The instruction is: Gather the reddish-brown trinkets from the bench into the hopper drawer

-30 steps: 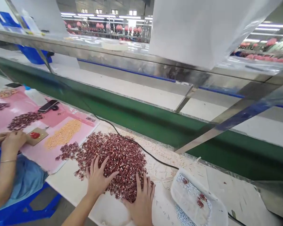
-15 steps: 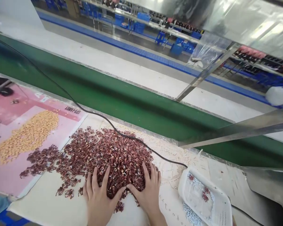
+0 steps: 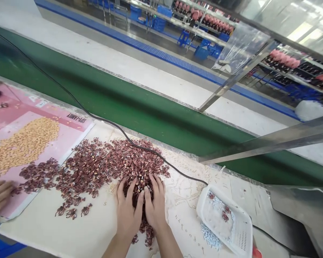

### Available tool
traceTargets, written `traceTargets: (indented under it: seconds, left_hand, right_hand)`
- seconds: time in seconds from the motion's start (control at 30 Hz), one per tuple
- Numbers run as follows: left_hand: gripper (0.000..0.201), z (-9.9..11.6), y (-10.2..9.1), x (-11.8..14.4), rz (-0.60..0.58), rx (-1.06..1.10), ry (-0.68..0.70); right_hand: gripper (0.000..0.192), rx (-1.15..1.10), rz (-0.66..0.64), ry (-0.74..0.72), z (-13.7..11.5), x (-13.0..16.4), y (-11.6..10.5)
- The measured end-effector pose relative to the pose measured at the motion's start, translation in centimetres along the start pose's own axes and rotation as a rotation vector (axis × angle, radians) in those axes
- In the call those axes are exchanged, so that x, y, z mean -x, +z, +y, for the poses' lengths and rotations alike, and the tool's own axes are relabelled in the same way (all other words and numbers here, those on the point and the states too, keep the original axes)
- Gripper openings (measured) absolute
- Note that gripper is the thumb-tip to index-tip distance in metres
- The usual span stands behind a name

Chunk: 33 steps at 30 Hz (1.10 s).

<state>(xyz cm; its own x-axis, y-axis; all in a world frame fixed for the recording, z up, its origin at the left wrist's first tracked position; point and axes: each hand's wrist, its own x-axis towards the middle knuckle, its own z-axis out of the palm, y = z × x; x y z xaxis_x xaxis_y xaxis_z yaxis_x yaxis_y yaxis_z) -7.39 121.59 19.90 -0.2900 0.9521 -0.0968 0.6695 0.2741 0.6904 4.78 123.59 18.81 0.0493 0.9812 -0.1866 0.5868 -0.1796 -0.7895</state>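
A heap of small dark reddish-brown pieces [image 3: 134, 157] spreads over the pale printed table cover. My left hand [image 3: 129, 211] and my right hand [image 3: 155, 208] rest at its near edge, thumbs close together and fingers stretched forward around some of the pieces. Both hands are open, palms turned down and inward, and what lies beneath them is partly hidden. Several pieces lie loose between my wrists. Right of my hands stands a white plastic basket [image 3: 244, 243] holding a few dark pieces and small pale blue-white bits.
Another person's hand [image 3: 0, 197] touches the pink sheet [image 3: 70, 134] at left, which bears yellow pieces [image 3: 29, 139]. A black cable [image 3: 110, 122] crosses the heap to the basket. Behind run a green belt [image 3: 150, 127] and metal frame bars [image 3: 231, 82].
My hands have moved closer together, drawing pieces inward and towards me; the heap's right side is narrower. Another person's hand has come into view at left. The view has shifted slightly.
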Motion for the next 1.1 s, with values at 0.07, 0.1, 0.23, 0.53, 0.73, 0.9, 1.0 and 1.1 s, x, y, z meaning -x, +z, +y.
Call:
traceTargets:
  seconds: [0.07,0.1,0.23,0.53,0.73,0.9,1.0,1.1]
  left_hand:
    - [0.045,0.6,0.7,-0.2,0.013,0.057,-0.036]
    - [0.045,0.9,0.9,-0.3,0.015,0.086,-0.054]
    - [0.042,1.8,1.5,-0.8,-0.008,0.219,-0.105]
    - [0.036,4.3,2.4,-2.1,-0.067,0.503,-0.251]
    - [0.033,6.1,2.6,-2.7,-0.076,0.610,-0.358]
    - [0.033,7.5,1.9,-3.2,-0.072,0.686,-0.440]
    - [0.031,8.2,0.9,-3.7,-0.075,0.740,-0.484]
    - [0.027,8.9,-0.2,-4.1,-0.069,0.781,-0.547]
  right_hand:
    - [0.049,-0.085,0.030,0.043,-0.2,-0.1,0.2]
    - [0.049,-0.128,0.043,0.062,-0.3,-0.2,0.2]
    - [0.049,-0.304,0.073,0.099,-0.4,-0.4,0.1]
    - [0.047,-0.696,0.159,0.247,-1.2,-1.7,-0.9]
    - [0.044,-0.897,0.203,0.399,-1.8,-2.5,-1.7]
    - [0.034,-0.964,0.208,0.442,-3.6,-3.0,-2.5]
    - [0.030,-0.977,0.223,0.448,-5.1,-3.3,-2.7]
    - [0.028,-0.970,0.233,0.452,-6.7,-3.5,-2.8]
